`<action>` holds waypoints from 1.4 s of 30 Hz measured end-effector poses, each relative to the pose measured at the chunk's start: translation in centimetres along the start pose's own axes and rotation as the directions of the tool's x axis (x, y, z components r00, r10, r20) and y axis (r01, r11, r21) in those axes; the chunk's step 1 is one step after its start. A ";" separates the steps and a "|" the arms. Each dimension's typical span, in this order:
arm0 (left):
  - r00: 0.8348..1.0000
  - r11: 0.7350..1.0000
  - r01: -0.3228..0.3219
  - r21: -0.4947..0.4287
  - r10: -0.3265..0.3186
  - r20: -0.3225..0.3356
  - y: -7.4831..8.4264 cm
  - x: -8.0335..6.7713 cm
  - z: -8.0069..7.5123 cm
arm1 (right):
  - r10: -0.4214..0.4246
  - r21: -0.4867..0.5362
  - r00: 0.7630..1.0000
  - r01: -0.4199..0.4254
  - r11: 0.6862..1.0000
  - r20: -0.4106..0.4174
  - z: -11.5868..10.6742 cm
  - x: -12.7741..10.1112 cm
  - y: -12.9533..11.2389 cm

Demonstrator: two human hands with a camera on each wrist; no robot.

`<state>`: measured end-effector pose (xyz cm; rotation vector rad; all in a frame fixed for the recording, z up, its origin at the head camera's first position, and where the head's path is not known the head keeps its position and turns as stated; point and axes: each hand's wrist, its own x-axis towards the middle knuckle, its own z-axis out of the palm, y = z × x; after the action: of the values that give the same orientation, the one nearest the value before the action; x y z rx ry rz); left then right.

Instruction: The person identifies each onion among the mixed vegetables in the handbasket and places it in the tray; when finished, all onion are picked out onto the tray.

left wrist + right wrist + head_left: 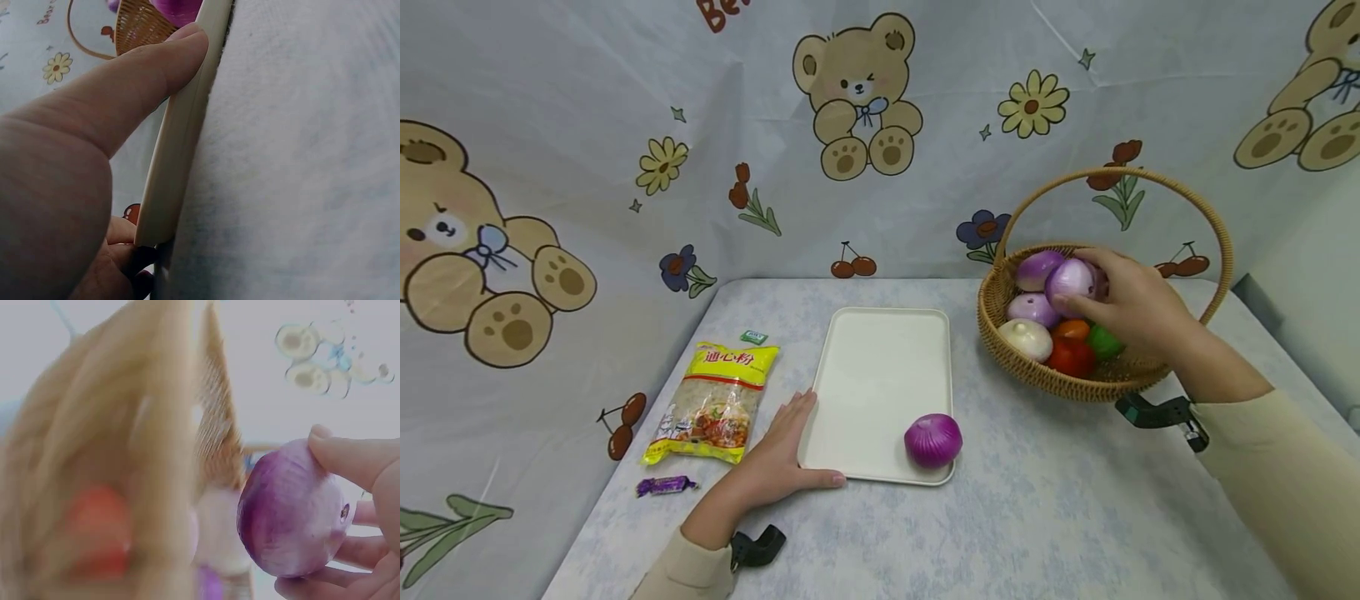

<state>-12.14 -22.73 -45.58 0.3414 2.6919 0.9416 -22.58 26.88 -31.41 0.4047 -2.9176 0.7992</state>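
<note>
My right hand (1123,296) grips a pale purple onion (1070,282) over the wicker basket (985,321); in the right wrist view the thumb and fingers wrap round this onion (294,509). Other onions (1032,309), a white onion (1028,339), a red tomato (1071,356) and a green vegetable (1105,342) lie in the basket. My left hand (775,458) rests at the near left corner of a white tray (880,375), thumb along its front edge. In the left wrist view the thumb touches the tray's rim (172,162). A dark purple onion (933,441) sits on the tray's near right corner.
Left of the tray lies a yellow bag of pasta (715,404), with a small green packet (754,337) behind it and a purple wrapped candy (666,486) in front. The basket's tall handle (1221,233) arches over its contents. A bear-print cloth (925,225) hangs behind the table.
</note>
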 end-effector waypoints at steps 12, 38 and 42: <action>1.000 1.000 0.014 0.019 -0.014 0.009 -0.1 0.2 0.2 | -0.219 0.149 0.975 0.220 0.964 -0.024 2.8 -1.1 -8.1; 1.000 1.000 0.011 0.022 -0.011 0.007 -0.2 0.3 0.1 | -0.378 0.182 0.876 0.337 0.924 0.299 15.2 -0.2 -9.9; 1.000 1.000 0.014 0.020 -0.014 0.005 -0.2 0.3 0.2 | -0.379 0.186 0.877 0.337 0.923 0.296 15.1 -0.3 -9.8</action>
<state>-12.40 -22.71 -45.88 0.3284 2.6975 0.9099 -19.82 11.08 -39.68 1.1588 -2.9341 0.9381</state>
